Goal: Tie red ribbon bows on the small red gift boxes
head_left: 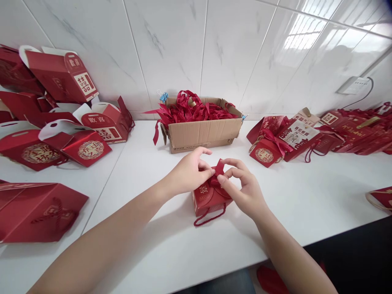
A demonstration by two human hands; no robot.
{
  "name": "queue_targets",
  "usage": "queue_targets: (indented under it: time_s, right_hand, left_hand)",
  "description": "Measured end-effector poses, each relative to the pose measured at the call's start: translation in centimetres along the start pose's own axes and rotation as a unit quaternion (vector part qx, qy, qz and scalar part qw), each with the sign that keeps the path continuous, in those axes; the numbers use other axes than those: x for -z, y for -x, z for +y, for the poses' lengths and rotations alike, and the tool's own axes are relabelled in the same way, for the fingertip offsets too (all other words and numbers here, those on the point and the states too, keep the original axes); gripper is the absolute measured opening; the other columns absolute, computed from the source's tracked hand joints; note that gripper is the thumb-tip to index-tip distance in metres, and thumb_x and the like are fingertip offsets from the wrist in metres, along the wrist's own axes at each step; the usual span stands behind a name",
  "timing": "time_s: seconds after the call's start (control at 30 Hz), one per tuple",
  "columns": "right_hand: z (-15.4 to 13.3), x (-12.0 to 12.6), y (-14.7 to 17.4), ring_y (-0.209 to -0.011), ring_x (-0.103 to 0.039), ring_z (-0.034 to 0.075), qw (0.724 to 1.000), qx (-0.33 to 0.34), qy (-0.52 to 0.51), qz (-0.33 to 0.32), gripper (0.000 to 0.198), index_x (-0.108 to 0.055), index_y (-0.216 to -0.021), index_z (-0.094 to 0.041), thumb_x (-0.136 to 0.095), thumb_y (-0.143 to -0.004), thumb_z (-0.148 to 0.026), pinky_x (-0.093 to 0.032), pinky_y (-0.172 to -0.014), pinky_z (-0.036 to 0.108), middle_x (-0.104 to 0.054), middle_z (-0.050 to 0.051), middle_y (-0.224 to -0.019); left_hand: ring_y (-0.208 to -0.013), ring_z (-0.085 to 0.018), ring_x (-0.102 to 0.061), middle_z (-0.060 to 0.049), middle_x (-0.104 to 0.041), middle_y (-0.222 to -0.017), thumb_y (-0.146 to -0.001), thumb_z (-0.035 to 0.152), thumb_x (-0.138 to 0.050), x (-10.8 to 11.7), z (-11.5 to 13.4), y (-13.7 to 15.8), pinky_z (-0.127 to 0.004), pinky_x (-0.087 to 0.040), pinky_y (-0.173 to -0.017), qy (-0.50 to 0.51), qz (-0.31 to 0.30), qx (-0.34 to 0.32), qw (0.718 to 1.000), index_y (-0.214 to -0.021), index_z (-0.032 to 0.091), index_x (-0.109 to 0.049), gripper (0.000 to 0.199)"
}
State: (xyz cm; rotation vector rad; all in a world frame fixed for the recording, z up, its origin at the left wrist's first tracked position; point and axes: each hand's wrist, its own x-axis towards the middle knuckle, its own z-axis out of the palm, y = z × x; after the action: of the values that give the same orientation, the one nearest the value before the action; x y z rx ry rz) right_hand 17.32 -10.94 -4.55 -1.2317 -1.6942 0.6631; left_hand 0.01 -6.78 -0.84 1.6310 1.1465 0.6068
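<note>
A small red gift box [206, 200] with a rope handle [209, 222] sits on the white table in front of me. On its top is a dark red ribbon [219, 167], looped or knotted where the lid closes. With thumb and fingers bent together, my left hand [193, 169] pinches at the ribbon from the left. My right hand [243, 188] grips the ribbon from the right between thumb and fingertips. The exact shape of the knot is partly covered by my fingers.
A cardboard box [202, 134] full of red ribbons stands behind the gift box, by the tiled wall. Red boxes [105, 122] are stacked at the left, with a larger red box [39, 212] nearer. Ribboned boxes [266, 152] and red bags cluster at the right. The table edge runs along the front.
</note>
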Motion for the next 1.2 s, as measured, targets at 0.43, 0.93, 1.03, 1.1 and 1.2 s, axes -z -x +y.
queue_targets:
  time_s: [0.43,0.93,1.03,1.1,1.2]
  right_hand:
    - [0.81,-0.79,0.47,-0.110,-0.052,0.032,0.919,0.256,0.258,0.153,0.004,-0.069,-0.077,-0.026,-0.071,-0.078,-0.023,-0.037,-0.091,0.051,-0.057,0.007,-0.116]
    - [0.37,-0.86,0.41,-0.103,-0.058,0.028,0.892,0.316,0.274,0.172,0.012,-0.067,-0.067,-0.022,-0.072,-0.077,-0.019,-0.039,-0.085,0.045,-0.064,0.006,-0.105]
    - [0.20,-0.73,0.46,-0.103,-0.058,0.028,0.891,0.326,0.275,0.153,0.013,-0.065,-0.067,-0.022,-0.071,-0.078,-0.017,-0.039,-0.085,0.045,-0.065,0.006,-0.104]
    - [0.12,-0.65,0.49,-0.104,-0.058,0.028,0.893,0.329,0.273,0.139,0.013,-0.064,-0.068,-0.021,-0.071,-0.078,-0.016,-0.039,-0.085,0.045,-0.065,0.007,-0.104]
    - [0.09,-0.55,0.55,-0.105,-0.057,0.028,0.896,0.334,0.267,0.116,0.012,-0.063,-0.069,-0.020,-0.071,-0.078,-0.015,-0.040,-0.085,0.046,-0.065,0.007,-0.105]
  left_hand:
    - [-0.072,-0.016,-0.066,-0.001,-0.073,-0.083,-0.079,0.026,-0.062,-0.18,-0.18,-0.08,-0.030,-0.051,-0.066,0.000,0.026,0.004,1.000,-0.121,0.022,-0.043,0.046]
    - [-0.067,-0.013,-0.062,0.002,-0.071,-0.077,-0.074,0.027,-0.069,-0.40,-0.27,-0.22,-0.027,-0.050,-0.065,0.001,0.037,-0.027,0.999,-0.109,0.023,-0.045,0.043]
    - [-0.065,-0.013,-0.062,0.002,-0.070,-0.076,-0.073,0.028,-0.070,-0.48,-0.32,-0.27,-0.026,-0.050,-0.062,0.006,0.044,-0.028,0.999,-0.108,0.024,-0.046,0.043]
    - [-0.064,-0.013,-0.062,0.003,-0.069,-0.073,-0.073,0.029,-0.071,-0.49,-0.29,-0.27,-0.025,-0.049,-0.062,-0.003,0.056,-0.031,0.998,-0.107,0.023,-0.047,0.042]
    - [-0.062,-0.013,-0.062,0.003,-0.069,-0.071,-0.071,0.030,-0.072,-0.43,-0.20,-0.30,-0.025,-0.048,-0.060,-0.016,0.066,-0.035,0.997,-0.105,0.023,-0.050,0.041]
